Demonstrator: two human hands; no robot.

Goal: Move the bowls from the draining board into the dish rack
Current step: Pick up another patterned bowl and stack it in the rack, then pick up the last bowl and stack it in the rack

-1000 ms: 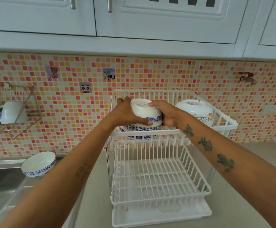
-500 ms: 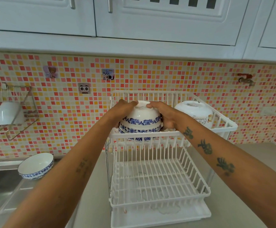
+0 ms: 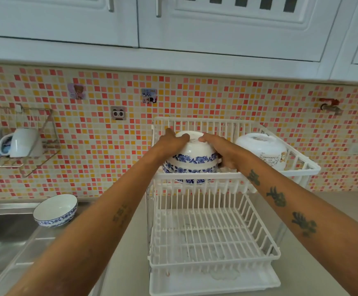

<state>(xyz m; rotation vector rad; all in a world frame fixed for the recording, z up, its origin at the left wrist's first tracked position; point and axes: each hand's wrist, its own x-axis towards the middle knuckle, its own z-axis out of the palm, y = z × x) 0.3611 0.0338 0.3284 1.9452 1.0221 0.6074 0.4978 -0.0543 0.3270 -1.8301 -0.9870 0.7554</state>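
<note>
The left hand (image 3: 170,140) and the right hand (image 3: 217,149) are clamped on opposite sides of an upturned white ceramic bowl with a blue floral band (image 3: 192,149), fingers spread over its foot and flanks. That bowl sits mouth-down on top of at least one more bowl of the same blue-and-white pattern (image 3: 189,170), the two nested in the left half of the upper tier of the white plastic two-tier dish rack (image 3: 197,177); whether a third bowl lies beneath them I cannot tell, since the front rail hides the bottom of the stack. Further right in the same tier, apart from the stack, rests an inverted white bowl with a small cartoon print (image 3: 261,149). The lower tier (image 3: 212,231) holds nothing. The rack stands on the pale grey desk (image 3: 129,263). Out to the left, one shallow white bowl with a blue patterned rim (image 3: 55,210) stands upright on the steel draining board (image 3: 33,242) beside the sink. Judging by this, most of the job looks done: the held bowl is as good as placed, and that last bowl is left to fetch.
</note>
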